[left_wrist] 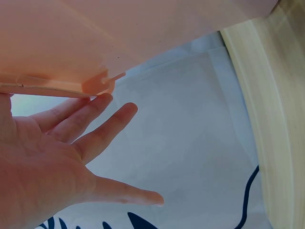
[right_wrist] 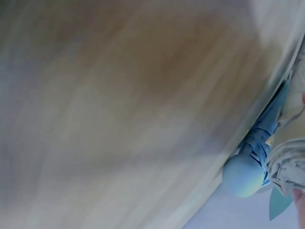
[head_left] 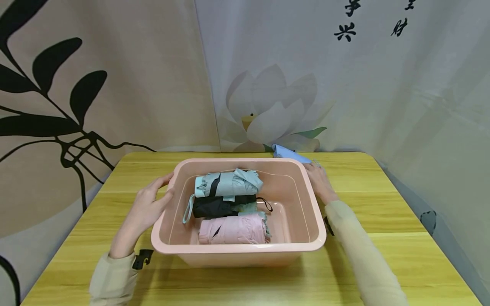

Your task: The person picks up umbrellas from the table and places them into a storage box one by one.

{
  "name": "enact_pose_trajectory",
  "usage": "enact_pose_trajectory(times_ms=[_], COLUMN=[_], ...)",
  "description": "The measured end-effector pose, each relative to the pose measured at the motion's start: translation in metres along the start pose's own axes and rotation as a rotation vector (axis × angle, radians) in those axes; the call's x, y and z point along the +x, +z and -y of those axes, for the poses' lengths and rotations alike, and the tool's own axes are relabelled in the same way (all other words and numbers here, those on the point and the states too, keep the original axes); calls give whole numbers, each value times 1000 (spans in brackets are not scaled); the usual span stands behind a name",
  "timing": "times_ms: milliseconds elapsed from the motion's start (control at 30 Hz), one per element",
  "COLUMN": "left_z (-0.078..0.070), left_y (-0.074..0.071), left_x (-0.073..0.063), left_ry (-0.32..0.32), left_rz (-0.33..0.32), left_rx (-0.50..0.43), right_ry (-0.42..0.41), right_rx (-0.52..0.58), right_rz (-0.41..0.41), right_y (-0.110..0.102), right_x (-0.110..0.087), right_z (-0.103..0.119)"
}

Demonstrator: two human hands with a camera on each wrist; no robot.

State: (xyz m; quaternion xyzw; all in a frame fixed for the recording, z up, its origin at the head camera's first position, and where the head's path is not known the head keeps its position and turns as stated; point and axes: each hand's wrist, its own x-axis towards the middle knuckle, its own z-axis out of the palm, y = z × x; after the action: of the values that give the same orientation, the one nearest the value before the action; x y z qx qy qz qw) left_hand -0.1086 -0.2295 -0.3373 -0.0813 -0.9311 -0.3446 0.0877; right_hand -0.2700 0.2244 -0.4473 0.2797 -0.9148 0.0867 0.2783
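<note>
A pink plastic tub (head_left: 245, 249) stands on the table. Inside lie a light-blue folded umbrella (head_left: 229, 183), a black folded umbrella (head_left: 214, 207) and a pink folded umbrella (head_left: 234, 229), with some pale green fabric between them. My left hand (head_left: 143, 208) touches the tub's left rim, its fingers spread and fairly straight (left_wrist: 107, 131). Beyond the tub's right side, my right hand (head_left: 320, 183) is partly hidden by the rim. In the right wrist view, fingertips at the frame edge grip a pale rolled-up umbrella (right_wrist: 290, 157). Beside it is a blue umbrella (right_wrist: 259, 143) with a rounded end.
Behind the tub, the blue fabric (head_left: 291, 154) lies near the back edge of the wooden table (head_left: 383, 212). A printed curtain (head_left: 160, 85) hangs close behind the table and along its sides.
</note>
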Motion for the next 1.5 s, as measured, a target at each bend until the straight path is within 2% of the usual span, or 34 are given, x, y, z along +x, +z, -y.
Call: enact_pose_trajectory(times_ms=[133, 400, 667, 933, 1500], left_z=[0, -1, 0, 0, -2], left_y=[0, 0, -1, -1, -1], left_x=[0, 0, 0, 0, 0], left_ry=[2, -6, -12, -9, -14], left_rz=[1, 6, 10, 7, 12], left_rx=[0, -2, -14, -8, -13], right_ry=[8, 19, -37, -65, -83], right_rx=[2, 19, -38, -41, -63], right_rz=[1, -92, -220, -290, -332], right_y=[-5, -14, -20, -31, -68], right_x=[2, 11, 20, 28, 47], right_z=[0, -2, -6, -6, 1])
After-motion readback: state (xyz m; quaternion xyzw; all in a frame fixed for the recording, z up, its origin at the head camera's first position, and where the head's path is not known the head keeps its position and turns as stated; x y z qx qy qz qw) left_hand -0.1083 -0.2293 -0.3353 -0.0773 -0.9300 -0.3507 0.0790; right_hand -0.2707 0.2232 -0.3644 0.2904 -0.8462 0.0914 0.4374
